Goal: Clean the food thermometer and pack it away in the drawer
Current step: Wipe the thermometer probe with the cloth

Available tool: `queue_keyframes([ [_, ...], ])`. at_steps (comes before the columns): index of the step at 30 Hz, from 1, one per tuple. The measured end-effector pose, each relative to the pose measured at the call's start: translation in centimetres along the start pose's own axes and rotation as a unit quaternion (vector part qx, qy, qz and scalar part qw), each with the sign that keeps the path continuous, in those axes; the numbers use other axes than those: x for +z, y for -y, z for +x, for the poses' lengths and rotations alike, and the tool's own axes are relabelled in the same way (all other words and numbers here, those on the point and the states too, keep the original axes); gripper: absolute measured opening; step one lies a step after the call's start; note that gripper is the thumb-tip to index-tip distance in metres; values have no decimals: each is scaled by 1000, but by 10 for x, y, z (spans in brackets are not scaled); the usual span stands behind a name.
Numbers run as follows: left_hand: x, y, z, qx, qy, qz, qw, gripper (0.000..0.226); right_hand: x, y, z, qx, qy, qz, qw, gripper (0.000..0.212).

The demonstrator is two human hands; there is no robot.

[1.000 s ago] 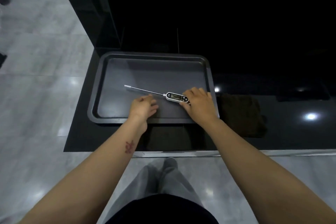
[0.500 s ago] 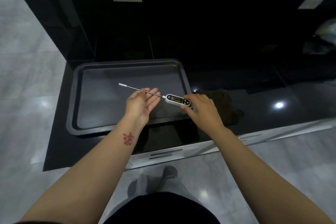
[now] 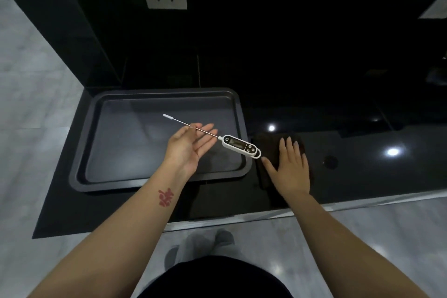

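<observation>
At the left, a dark baking tray point(image 3: 82, 152) sat on the glossy black counter point(image 3: 362, 176), and nothing lay on its floor. Above its right half the left hand point(image 3: 188, 147) was raised palm-up, its fingers loosely spread rather than curled. It pinched the thin metal probe of the food thermometer point(image 3: 238, 144) between thumb and forefinger, so the tool hung clear of the tray, not resting on anything.

The thermometer ran slantwise: a white cap covered the probe tip up and to the left, the bare steel shaft crossed the fingers, and the white body with its dark display and buttons jutted to the lower right, ending in a small hanging loop just over the tray's right rim. No residue or moisture could be made out on it at this distance.

Further right, the right hand point(image 3: 290, 167) lay flat and open, palm down, on a dark folded cloth point(image 3: 266, 152) beside the tray, gripping nothing yet.

Judging by this, the cleaning had not visibly begun: the cloth was not yet lifted to the probe. Wiping remained, as did stowing the tool; no drawer could be identified in view.
</observation>
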State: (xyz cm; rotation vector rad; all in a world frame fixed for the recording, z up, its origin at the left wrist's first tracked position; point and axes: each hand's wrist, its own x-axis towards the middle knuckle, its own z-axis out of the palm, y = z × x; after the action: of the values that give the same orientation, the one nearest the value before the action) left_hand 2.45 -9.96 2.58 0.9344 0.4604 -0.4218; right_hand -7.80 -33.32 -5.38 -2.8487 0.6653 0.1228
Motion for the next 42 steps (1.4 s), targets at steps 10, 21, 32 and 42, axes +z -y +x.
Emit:
queue_keyframes([
  [10,8,-4,8,27,-14,5,1000,20,-1,3,18,54,-143,178,972,39],
  [21,1,-42,7,73,-22,9,997,21,-83,84,20,-48,-96,472,875,13],
  [32,-14,-48,6,45,-2,63,997,27,-57,138,-18,-71,11,409,910,20],
  [42,-14,-61,12,39,3,35,999,25,-63,145,-7,-44,64,441,894,43],
])
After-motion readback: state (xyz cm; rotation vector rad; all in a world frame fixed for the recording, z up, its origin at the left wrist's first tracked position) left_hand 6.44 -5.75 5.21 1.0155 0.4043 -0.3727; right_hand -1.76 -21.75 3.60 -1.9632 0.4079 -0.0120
